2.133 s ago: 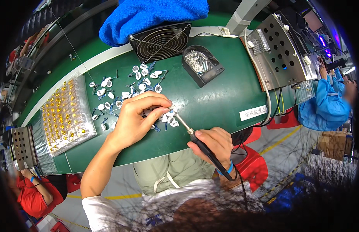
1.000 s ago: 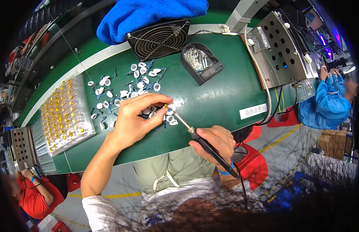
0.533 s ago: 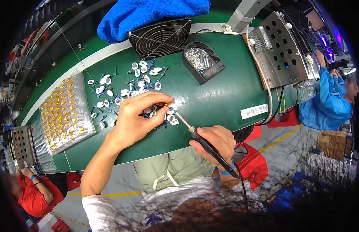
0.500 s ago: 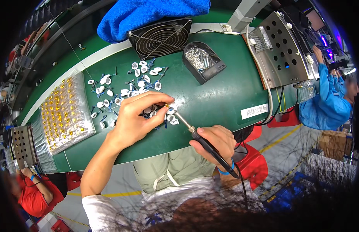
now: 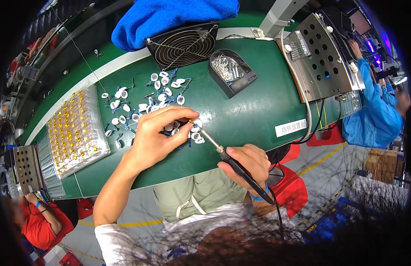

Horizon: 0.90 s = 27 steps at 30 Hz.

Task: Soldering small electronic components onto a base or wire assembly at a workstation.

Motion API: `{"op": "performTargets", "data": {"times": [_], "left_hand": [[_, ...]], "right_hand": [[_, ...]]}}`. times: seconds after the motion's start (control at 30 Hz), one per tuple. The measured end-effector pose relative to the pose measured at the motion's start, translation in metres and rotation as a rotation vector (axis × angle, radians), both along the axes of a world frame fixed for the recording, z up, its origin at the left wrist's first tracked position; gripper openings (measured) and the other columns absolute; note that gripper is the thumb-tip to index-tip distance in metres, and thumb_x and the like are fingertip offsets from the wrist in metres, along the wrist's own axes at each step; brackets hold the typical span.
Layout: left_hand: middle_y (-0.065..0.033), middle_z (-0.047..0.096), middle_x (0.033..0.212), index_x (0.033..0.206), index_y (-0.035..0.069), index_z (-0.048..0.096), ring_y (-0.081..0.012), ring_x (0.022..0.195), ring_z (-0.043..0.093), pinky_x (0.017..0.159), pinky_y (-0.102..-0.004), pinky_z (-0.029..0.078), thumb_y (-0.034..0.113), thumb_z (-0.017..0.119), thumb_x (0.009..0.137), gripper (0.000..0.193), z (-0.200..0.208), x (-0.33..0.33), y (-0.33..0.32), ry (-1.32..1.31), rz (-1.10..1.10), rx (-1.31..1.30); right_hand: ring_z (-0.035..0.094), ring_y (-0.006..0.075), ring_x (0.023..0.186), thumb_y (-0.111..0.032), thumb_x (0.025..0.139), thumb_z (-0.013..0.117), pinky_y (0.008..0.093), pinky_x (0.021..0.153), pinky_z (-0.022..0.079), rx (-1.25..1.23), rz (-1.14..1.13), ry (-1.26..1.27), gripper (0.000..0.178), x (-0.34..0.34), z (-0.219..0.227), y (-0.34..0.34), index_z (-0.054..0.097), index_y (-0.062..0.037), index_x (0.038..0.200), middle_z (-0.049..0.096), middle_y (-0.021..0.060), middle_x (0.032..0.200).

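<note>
My left hand (image 5: 159, 137) pinches a small white round part (image 5: 197, 122) with a bit of gold at its edge, between thumb and forefinger. In my right hand (image 5: 249, 164) is a soldering iron (image 5: 238, 167) with a black handle, gripped like a pen. Its metal tip points up and left and meets the small part, though exact contact is too small to make out. Around and beyond my left hand lie several white round parts with blue wires (image 5: 163, 88), loose on the green table (image 5: 258, 111).
A clear tray of gold pieces (image 5: 77, 128) sits at the left. Toward the back stand a black fan (image 5: 183, 46), a blue towel (image 5: 170, 17) and a black bin of metal bits (image 5: 232, 71). At right is a perforated metal box (image 5: 320, 57). Co-workers sit on both sides.
Almost nothing differs. Both hands, the small part and the soldering iron keep their places; the view has shifted very slightly, and the co-worker's arm at the right has moved a little.
</note>
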<state>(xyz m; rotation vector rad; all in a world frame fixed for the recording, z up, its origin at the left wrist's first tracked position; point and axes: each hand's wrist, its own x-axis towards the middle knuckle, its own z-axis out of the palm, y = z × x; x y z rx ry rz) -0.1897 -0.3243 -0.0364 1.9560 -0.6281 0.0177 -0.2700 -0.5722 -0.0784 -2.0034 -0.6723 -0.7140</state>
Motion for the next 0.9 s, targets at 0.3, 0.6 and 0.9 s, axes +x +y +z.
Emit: {"op": "performTargets", "data": {"times": [0.3, 0.6, 0.9], "left_hand": [[-0.0138, 0.076, 0.108, 0.107, 0.000, 0.075, -0.0240, 0.098, 0.075, 0.082, -0.0319, 0.062, -0.003, 0.078, 0.084, 0.024, 0.009, 0.002, 0.007, -0.019, -0.020, 0.067], [-0.0096, 0.075, 0.102, 0.102, -0.001, 0.074, -0.0172, 0.093, 0.072, 0.086, -0.0304, 0.059, -0.004, 0.073, 0.089, 0.014, 0.056, 0.001, 0.095, -0.125, 0.266, 0.077], [-0.0123, 0.077, 0.099, 0.118, -0.007, 0.071, -0.0165, 0.089, 0.074, 0.083, -0.0298, 0.060, 0.009, 0.065, 0.101, 0.024, 0.054, 0.159, 0.231, -0.053, 0.548, 0.111]], "right_hand": [[0.071, 0.0244, 0.066, -0.018, 0.082, 0.088, 0.0340, 0.065, 0.057, 0.018, -0.142, 0.025, 0.042, 0.005, 0.011, -0.005, 0.071, 0.0021, 0.114, 0.073, 0.0132, 0.081], [0.066, 0.0315, 0.074, 0.002, 0.085, 0.078, 0.0414, 0.069, 0.052, -0.057, -0.212, 0.105, 0.053, 0.036, 0.025, -0.003, 0.064, 0.0014, 0.136, 0.069, 0.0165, 0.086], [0.073, 0.0289, 0.071, 0.008, 0.089, 0.070, 0.0368, 0.069, 0.058, 0.147, -0.050, 0.124, 0.047, 0.024, -0.007, 0.017, 0.060, 0.0053, 0.136, 0.073, 0.0159, 0.081]]}}
